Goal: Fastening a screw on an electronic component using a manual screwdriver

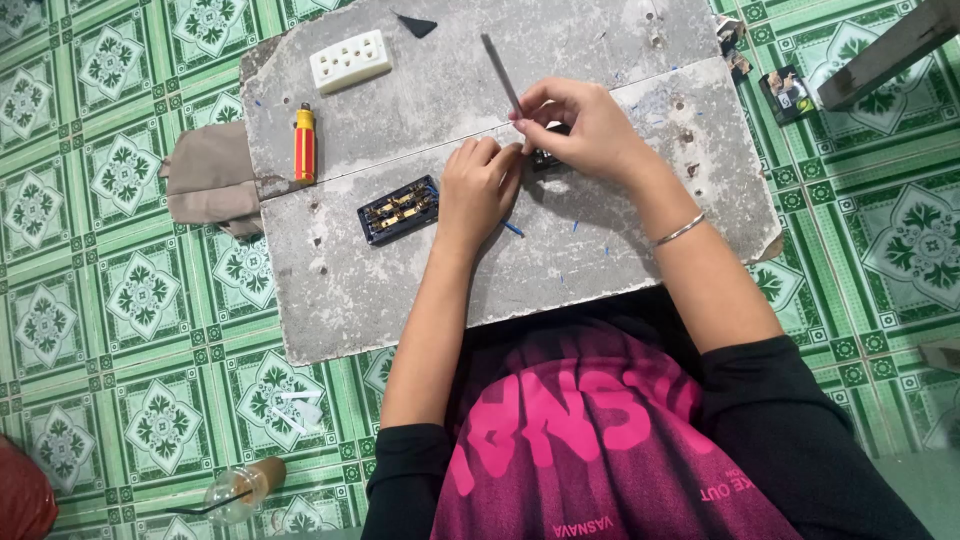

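Observation:
My right hand grips a thin grey tool like a pencil, its shaft slanting up and away to the left. Its lower end meets a small dark part on the grey board. My left hand is closed, its fingertips pressed on the same small part from the left. Just left of that hand lies an open dark socket base with brass contacts. A silver bangle circles my right wrist.
A white socket cover lies at the board's far left and a yellow-and-red screwdriver handle near its left edge. A beige cloth hangs off the left side. A clear bottle lies on the green tiled floor.

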